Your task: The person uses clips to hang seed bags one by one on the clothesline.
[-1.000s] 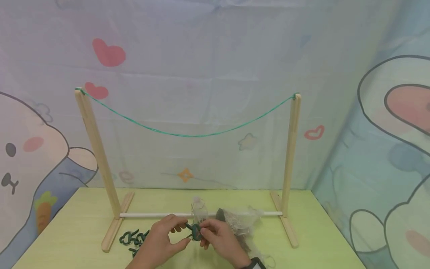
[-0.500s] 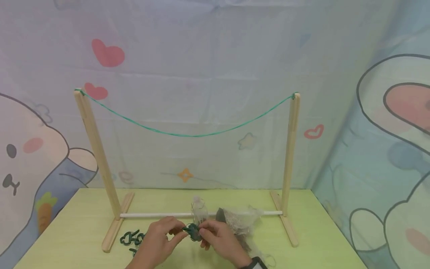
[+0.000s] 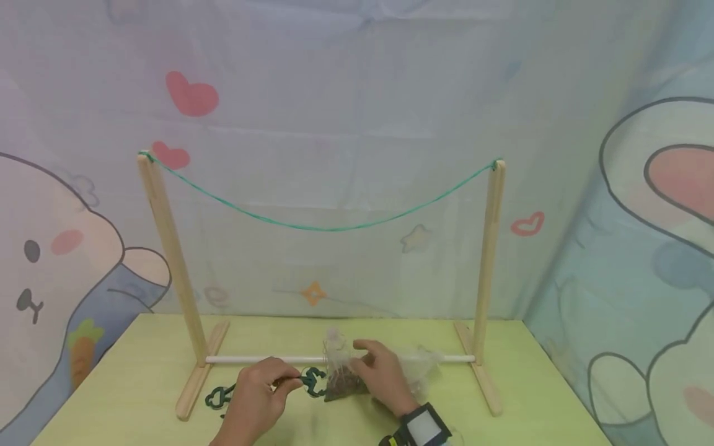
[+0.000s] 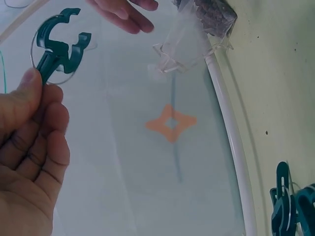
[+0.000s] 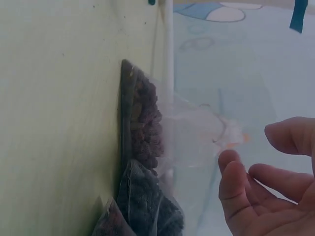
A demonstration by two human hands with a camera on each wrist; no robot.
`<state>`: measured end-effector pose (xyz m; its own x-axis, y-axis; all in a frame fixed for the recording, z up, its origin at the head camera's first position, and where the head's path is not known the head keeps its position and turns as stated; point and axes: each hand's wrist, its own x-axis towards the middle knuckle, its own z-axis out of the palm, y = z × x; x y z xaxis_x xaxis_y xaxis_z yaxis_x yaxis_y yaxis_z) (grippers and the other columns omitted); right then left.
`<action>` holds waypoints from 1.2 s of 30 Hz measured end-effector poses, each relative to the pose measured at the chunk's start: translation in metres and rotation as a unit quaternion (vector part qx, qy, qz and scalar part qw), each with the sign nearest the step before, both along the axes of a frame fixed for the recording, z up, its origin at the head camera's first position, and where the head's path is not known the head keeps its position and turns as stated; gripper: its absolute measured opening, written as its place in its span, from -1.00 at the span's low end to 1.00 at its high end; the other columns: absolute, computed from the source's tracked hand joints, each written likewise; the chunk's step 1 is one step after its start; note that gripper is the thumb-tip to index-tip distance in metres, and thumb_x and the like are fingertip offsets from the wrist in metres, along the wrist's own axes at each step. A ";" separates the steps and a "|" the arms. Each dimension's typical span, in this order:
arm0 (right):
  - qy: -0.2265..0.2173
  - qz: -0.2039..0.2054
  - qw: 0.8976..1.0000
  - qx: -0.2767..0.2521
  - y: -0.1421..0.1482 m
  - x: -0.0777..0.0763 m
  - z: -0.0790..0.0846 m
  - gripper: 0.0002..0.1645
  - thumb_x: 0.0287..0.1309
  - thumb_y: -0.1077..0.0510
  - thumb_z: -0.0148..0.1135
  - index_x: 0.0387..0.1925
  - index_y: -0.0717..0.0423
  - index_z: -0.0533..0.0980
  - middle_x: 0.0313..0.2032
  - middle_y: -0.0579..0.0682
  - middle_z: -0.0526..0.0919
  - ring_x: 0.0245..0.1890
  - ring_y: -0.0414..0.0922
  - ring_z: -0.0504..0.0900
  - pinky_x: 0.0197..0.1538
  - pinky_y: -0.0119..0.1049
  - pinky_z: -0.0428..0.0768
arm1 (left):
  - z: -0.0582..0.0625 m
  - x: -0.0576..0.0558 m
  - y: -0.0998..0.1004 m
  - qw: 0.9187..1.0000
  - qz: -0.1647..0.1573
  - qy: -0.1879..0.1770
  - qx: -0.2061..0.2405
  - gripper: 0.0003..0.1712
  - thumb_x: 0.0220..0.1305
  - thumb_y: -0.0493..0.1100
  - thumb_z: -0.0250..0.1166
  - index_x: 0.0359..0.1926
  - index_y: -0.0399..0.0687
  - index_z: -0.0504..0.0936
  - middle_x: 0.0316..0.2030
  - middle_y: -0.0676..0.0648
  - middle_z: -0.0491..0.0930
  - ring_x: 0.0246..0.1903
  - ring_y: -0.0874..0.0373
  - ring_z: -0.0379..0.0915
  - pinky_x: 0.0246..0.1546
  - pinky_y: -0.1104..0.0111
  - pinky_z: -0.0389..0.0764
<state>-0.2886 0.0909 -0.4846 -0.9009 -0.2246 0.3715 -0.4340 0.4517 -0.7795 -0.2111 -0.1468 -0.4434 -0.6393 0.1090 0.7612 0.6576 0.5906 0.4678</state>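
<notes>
Left hand (image 3: pixel 262 387) pinches green clip (image 3: pixel 313 381) by its handles, jaws pointing right at sachet (image 3: pixel 341 378) just beside it; right hand (image 3: pixel 382 375), fingers relaxed, reaches over the sachet.

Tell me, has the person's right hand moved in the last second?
Yes. The right hand has let go of the green clip and shifted away from it, up toward the white rod, reaching at the mesh bag. The left hand holds the clip.

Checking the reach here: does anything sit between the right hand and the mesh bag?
Nothing visible does. The right hand hovers open beside the mesh bag; the clip pinched by the left hand lies on the bag's far side.
</notes>
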 end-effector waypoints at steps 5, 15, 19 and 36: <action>-0.045 0.024 0.999 0.001 -0.007 -0.014 0.002 -0.42 0.29 0.18 0.29 0.26 0.41 0.50 0.08 0.38 0.65 -0.47 0.03 0.69 -0.52 -0.39 0.52 | -0.002 -0.001 0.001 0.999 0.032 0.002 0.005 -0.66 -0.22 -0.52 0.60 -0.53 -0.04 0.72 -0.53 0.12 0.67 -0.57 0.40 0.51 -0.55 0.54 0.53; -0.077 0.042 0.996 -0.004 -0.015 -0.023 0.004 -0.36 0.21 0.19 0.32 0.25 0.49 0.47 -0.06 0.37 0.69 -0.53 -0.06 0.66 -0.53 -0.35 0.56 | -0.005 -0.003 0.003 0.999 0.045 -0.017 0.009 -0.66 -0.20 -0.54 0.59 -0.54 -0.04 0.71 -0.54 0.11 0.66 -0.58 0.42 0.45 -0.58 0.49 0.52; -0.043 0.042 0.998 0.023 -0.015 -0.024 0.004 -0.49 0.21 0.19 0.35 0.13 0.43 0.58 -0.22 0.22 0.72 -0.47 -0.17 0.64 -0.46 -0.37 0.58 | -0.006 -0.004 0.002 0.998 0.055 -0.009 0.000 -0.65 -0.23 -0.55 0.60 -0.54 -0.05 0.71 -0.55 0.12 0.66 -0.57 0.42 0.46 -0.57 0.50 0.53; 0.091 0.031 0.995 0.034 -0.002 -0.014 0.014 -0.94 0.25 0.22 0.43 -0.34 0.13 0.74 -0.36 -0.07 0.72 -0.41 -0.35 0.54 -0.30 -0.44 0.55 | 0.022 -0.013 -0.001 0.991 0.072 0.097 -0.051 -0.72 -0.18 -0.48 0.61 -0.50 -0.09 0.72 -0.52 0.05 0.65 -0.56 0.35 0.50 -0.53 0.64 0.45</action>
